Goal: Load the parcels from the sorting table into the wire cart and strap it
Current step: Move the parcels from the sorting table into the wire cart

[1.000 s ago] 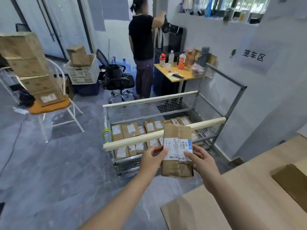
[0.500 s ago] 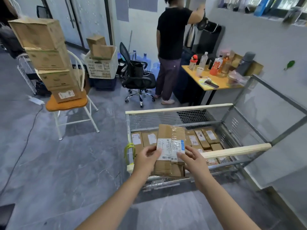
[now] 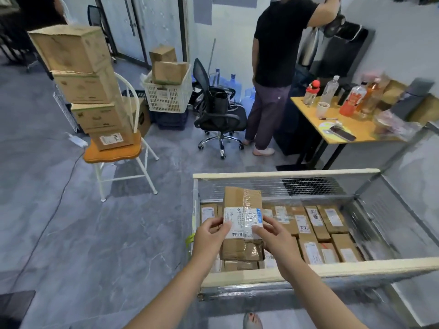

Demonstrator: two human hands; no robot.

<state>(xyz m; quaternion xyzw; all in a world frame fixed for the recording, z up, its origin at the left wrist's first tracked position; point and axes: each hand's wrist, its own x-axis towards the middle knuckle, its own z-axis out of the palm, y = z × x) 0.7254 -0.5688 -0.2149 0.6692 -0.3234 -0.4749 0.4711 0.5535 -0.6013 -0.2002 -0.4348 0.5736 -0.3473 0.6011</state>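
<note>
While both hands pinch it by its sides, left hand (image 3: 210,236) and right hand (image 3: 276,236), the taped brown parcel (image 3: 242,224) hangs upright over the wire cart (image 3: 273,274), above labelled parcels (image 3: 320,224) lying flat inside; person at yellow table (image 3: 306,108) behind

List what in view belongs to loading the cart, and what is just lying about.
Job: brown taped cardboard parcel with white label; wire cart with cream rails; labelled brown parcels inside it.
Lying about: stacked cardboard boxes on white chair; white plastic basket; black office chair; yellow table with bottles.
</note>
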